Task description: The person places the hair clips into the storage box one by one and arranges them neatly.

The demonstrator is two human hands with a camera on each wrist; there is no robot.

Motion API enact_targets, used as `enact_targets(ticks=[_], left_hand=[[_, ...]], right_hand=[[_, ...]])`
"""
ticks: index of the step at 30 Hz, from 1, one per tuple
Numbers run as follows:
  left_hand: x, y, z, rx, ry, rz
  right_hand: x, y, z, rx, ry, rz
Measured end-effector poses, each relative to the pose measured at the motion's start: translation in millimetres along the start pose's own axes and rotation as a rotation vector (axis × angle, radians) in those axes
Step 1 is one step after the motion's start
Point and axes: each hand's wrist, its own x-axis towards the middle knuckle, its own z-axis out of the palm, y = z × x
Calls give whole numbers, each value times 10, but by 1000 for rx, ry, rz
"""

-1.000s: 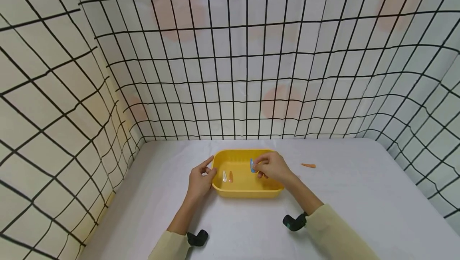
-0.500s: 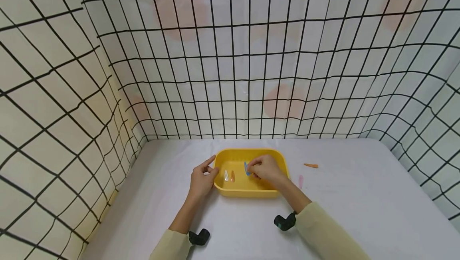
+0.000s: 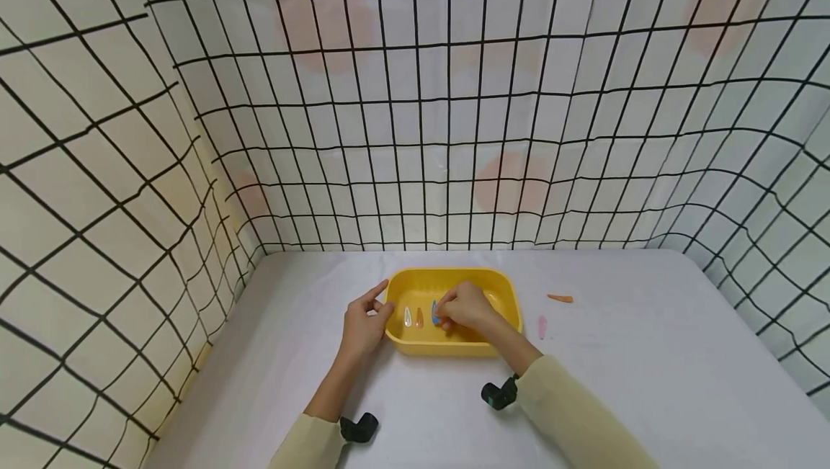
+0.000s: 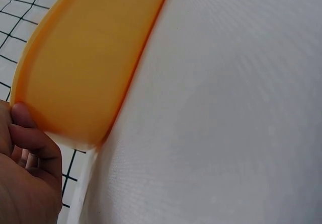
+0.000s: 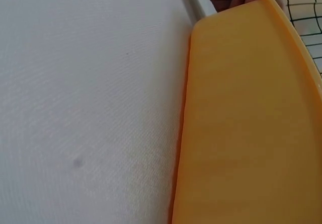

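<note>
Slender blue clip [image 3: 434, 310]; yellow tray [image 3: 447, 349], rounded corners.

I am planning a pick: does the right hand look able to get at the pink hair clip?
Probably yes: the pink hair clip lies uncovered on the table, just right of the yellow tray. But the right hand pinches the blue hair clip, so it would likely release that first.

From the head, we look forward and down across the tabletop [image 3: 272, 354], far enough back to frame the yellow tray [image 3: 454, 349] whole, with the gridded backdrop [image 3: 447, 119]. From each wrist, we look forward, low and close, at the tray's near outer wall [image 5: 251, 123], the picture rolled sideways. Both wrist views share that wall and the left grip [image 3: 363, 321].
</note>
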Motion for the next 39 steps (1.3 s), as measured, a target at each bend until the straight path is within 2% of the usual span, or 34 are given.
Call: enact_targets(ticks=[12,30,39], left_hand=[[28,-23,13,-12,-4,-5],[22,-15,-6,5,-1,3],[24,10,0,7,0,-14]], right_hand=[[47,-15,28,-71,-23,40],[46,-43,70,-22,-45,80],[15,1,25,17,-65,54]])
